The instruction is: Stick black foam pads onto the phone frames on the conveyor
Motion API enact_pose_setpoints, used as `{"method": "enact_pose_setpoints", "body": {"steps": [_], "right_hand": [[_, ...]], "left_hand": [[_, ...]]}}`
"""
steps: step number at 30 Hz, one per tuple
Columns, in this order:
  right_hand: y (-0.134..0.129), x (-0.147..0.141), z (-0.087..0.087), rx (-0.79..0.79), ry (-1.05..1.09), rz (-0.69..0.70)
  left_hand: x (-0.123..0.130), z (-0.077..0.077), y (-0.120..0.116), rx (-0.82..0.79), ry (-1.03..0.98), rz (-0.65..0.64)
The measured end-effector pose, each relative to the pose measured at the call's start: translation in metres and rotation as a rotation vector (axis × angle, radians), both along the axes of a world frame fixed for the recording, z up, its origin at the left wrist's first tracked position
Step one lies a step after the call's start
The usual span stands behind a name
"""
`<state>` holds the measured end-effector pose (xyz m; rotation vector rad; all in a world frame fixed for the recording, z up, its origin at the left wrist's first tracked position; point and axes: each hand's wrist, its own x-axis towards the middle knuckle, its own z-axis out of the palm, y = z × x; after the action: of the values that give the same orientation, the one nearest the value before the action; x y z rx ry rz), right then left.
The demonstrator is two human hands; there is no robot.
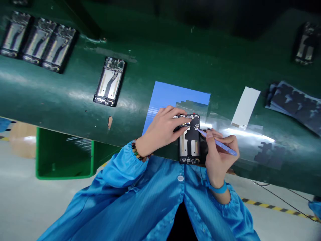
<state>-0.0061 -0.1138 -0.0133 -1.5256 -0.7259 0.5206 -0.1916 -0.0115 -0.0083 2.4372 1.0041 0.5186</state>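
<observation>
An opened smartphone (190, 147) with its inner parts bare lies near the bench's front edge, close to my body. My left hand (164, 129) grips its upper end, with the fingers bent over the circuit board and the thumb by the black sheet (192, 130). Between the thumb and fingers of my right hand (222, 152) is a pair of purple tweezers (220, 145). Their tips touch or hover just over the black sheet on the phone; I cannot tell which. Under and behind the phone lie a blue sheet (173, 92) and clear film (193, 107).
Another opened phone (109, 82) lies left, with several more (59, 48) at the far left and one (306, 45) at the far right. White strips (246, 107) and stacked dark film sheets (296, 103) lie right. A green bin (65, 160) stands below the bench (140, 70).
</observation>
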Motion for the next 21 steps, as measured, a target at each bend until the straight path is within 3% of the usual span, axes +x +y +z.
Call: {"method": "enact_pose_setpoints", "body": {"steps": [3,7,9,12,16,19,21], "right_hand": [[0.000,0.004,0.003,-0.003,-0.004,-0.011],[0.002,0.031,0.005,0.092,-0.034,-0.136],[0.002,0.050,0.003,0.101,-0.064,-0.168],[0.003,0.071,-0.004,0.060,-0.103,-0.194],[0.003,0.077,-0.011,0.097,-0.078,-0.266],[0.004,0.075,-0.013,0.127,-0.056,-0.304],[0.005,0.075,-0.014,0.123,-0.062,-0.309]], "left_hand": [[0.003,0.004,-0.001,0.071,0.103,-0.028],[0.004,0.012,-0.005,0.120,0.219,-0.045],[0.000,0.013,-0.015,0.131,0.216,-0.142],[-0.010,0.010,-0.043,0.109,0.187,-0.387],[-0.023,0.014,-0.065,0.186,0.097,-0.512],[-0.029,0.038,-0.040,0.107,-0.012,-0.587],[-0.027,0.057,-0.001,0.001,-0.044,-0.489]]}}
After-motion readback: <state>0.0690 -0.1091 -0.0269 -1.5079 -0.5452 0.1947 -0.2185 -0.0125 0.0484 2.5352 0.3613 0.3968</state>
